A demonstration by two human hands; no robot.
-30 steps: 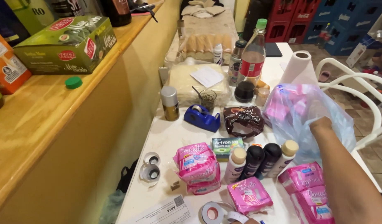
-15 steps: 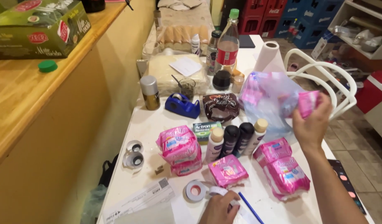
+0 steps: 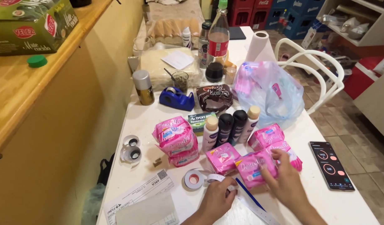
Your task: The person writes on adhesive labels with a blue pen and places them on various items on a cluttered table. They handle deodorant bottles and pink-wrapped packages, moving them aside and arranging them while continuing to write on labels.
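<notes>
Hands work low on the white table (image 3: 321,137): our right hand (image 3: 285,179) clamps a pink pad packet (image 3: 254,166), our left hand (image 3: 217,199) pinches white label tape (image 3: 219,178) beside its roll (image 3: 193,179).

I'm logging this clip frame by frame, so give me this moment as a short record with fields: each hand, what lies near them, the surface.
left hand: pinches a white label strip coming off the tape roll
right hand: grip on a pink packet
near hands: blue pen, more pink packets, four bottles
right side: phone, screen lit
surface: white table
</notes>
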